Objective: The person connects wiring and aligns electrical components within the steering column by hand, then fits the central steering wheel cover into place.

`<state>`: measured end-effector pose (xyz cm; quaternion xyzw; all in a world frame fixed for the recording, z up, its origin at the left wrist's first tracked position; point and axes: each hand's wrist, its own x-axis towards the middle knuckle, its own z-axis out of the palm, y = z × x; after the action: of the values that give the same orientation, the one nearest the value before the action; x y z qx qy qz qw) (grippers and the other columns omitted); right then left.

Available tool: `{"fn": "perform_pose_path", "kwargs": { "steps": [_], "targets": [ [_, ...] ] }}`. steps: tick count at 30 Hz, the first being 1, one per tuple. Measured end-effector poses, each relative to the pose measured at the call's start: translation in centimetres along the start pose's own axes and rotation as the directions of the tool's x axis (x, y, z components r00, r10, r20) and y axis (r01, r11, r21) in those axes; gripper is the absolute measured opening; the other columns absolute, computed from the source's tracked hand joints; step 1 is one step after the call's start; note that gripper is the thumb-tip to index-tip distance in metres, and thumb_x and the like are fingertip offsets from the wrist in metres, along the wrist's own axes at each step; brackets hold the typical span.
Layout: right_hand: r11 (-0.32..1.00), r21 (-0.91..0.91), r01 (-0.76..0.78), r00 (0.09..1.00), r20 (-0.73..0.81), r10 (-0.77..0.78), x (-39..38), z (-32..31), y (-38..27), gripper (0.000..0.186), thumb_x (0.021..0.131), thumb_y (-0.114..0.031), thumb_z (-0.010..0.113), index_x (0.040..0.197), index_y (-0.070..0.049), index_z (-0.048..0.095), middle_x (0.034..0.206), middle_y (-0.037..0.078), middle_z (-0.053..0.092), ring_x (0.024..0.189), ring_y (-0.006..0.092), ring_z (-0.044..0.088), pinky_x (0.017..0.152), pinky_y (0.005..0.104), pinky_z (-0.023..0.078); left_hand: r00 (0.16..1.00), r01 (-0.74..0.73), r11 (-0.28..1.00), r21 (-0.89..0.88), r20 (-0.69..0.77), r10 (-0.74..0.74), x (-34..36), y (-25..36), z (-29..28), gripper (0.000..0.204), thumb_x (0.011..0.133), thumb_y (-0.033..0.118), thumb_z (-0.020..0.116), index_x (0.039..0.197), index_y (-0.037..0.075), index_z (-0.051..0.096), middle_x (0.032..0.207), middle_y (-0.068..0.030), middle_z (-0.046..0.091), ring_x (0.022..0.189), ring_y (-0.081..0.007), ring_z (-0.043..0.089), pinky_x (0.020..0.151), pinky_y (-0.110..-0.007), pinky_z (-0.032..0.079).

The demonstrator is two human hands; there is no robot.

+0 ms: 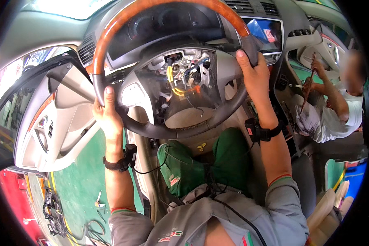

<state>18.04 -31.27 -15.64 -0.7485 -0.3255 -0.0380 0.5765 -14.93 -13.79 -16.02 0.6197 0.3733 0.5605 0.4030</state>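
Its fingers partly hidden, the left hand (109, 117) held the wheel (172, 133) at left, thumb up; the right hand (255, 76) clasped it upper right, likewise. The wheel, upper centre of frame, was cut off on top; wires (171, 78) beyond were hard to trace.

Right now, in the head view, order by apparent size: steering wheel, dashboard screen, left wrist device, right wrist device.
1. Steering wheel, largest
2. Dashboard screen
3. Left wrist device and right wrist device: too alike to rank
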Motion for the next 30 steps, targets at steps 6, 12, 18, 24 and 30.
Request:
{"fn": "perform_pose_path", "kwargs": {
  "steps": [6,12,18,24,30],
  "targets": [
    [0.708,-0.238,0.665,0.711,-0.091,-0.697,-6.2,-1.9,-2.8,0.022,0.089,-0.012,0.074,0.108,-0.006,0.065,0.102,0.009,0.07,0.089,0.0284,0.065,0.08,0.0376,0.052,0.99,0.027,1.0,0.0,-0.139,-0.027,-3.0,0.8,-1.7,0.028,0.103,0.035,0.061,0.101,0.007,0.062,0.076,0.0059,0.047,0.062,-0.005,0.037,0.055,-0.022,0.028],
    [0.793,-0.134,0.594,0.771,0.373,-0.515,-9.4,2.9,-5.1,0.039,0.089,-0.018,0.074,0.121,-0.002,0.059,0.104,0.017,0.07,0.087,0.0322,0.073,0.07,0.0427,0.06,0.998,0.027,0.997,-0.079,-0.053,-0.031,-10.9,0.1,-1.2,0.008,0.1,0.012,0.061,0.105,0.006,0.06,0.08,0.0055,0.046,0.065,-0.0032,0.035,0.057,-0.022,0.025],
    [0.805,-0.1,0.585,0.755,0.43,-0.495,-9.5,4.5,-4.0,0.031,0.09,-0.016,0.075,0.115,-0.002,0.065,0.094,0.017,0.069,0.083,0.0328,0.073,0.068,0.0417,0.059,0.94,0.053,0.996,0.071,0.334,-0.074,-15.5,1.7,1.4,0.027,0.094,0.001,0.067,0.119,0.0,0.057,0.08,0.003,0.049,0.072,-0.007,0.045,0.064,-0.024,0.039],
    [0.842,0.28,0.461,0.807,0.261,-0.529,-10.4,4.7,-4.7,0.028,0.089,-0.013,0.076,0.114,-0.003,0.068,0.095,0.017,0.072,0.079,0.0312,0.073,0.069,0.0391,0.058,0.851,0.37,0.925,-0.088,0.432,-0.3,-12.7,3.7,5.5,0.033,0.105,0.025,0.062,0.124,-0.002,0.06,0.078,0.0031,0.052,0.066,-0.0053,0.046,0.056,-0.022,0.038],
    [0.829,0.482,0.283,0.802,0.355,-0.481,-10.6,4.4,-4.8,0.039,0.088,-0.012,0.076,0.123,0.001,0.065,0.097,0.019,0.073,0.079,0.0332,0.074,0.071,0.0397,0.059,0.732,0.66,0.694,-0.288,0.457,-0.506,-9.0,5.0,7.6,0.027,0.104,0.035,0.062,0.098,0.009,0.065,0.076,0.0052,0.052,0.057,-0.0035,0.041,0.046,-0.02,0.027]
  ]
}}
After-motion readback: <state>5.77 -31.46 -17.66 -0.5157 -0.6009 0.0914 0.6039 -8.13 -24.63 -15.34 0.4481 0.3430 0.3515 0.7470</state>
